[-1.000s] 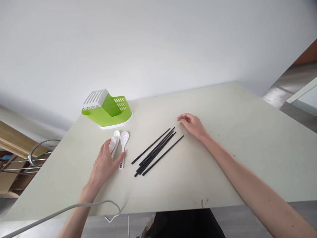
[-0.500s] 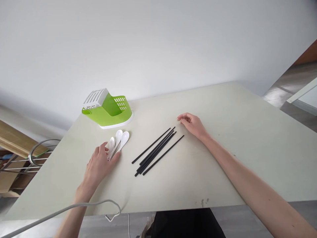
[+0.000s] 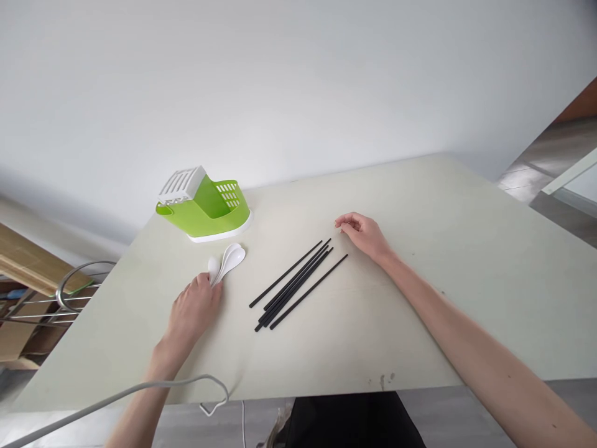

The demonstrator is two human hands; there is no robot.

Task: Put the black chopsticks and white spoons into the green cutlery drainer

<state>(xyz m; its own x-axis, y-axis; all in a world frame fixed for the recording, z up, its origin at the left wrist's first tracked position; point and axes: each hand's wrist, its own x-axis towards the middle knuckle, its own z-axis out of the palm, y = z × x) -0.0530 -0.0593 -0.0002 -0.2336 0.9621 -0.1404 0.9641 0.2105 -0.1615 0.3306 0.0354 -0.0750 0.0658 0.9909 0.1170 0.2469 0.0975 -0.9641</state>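
Three white spoons (image 3: 232, 259) are bunched together on the left of the table, bowls pointing away from me. My left hand (image 3: 194, 308) is closed round their handles, which its fingers hide. Several black chopsticks (image 3: 295, 287) lie slantwise in a loose bundle between my two hands. Just past their far ends, my right hand (image 3: 361, 233) rests on the table with its fingers loosely curled; thumb and fingers are slightly apart, and I see nothing held in them.
Behind the spoons stands a green utensil holder (image 3: 209, 214) with a white base and a white slotted part. A white wall (image 3: 298, 93) rises behind the pale table (image 3: 420, 311). A grey cable (image 3: 116, 395) crosses in front of my left forearm. A metal rack (image 3: 69, 298) is at the left.
My left hand has closed on the spoon handles and drawn the spoons together, so their bowls now overlap. My right hand and the chopsticks have stayed in place.
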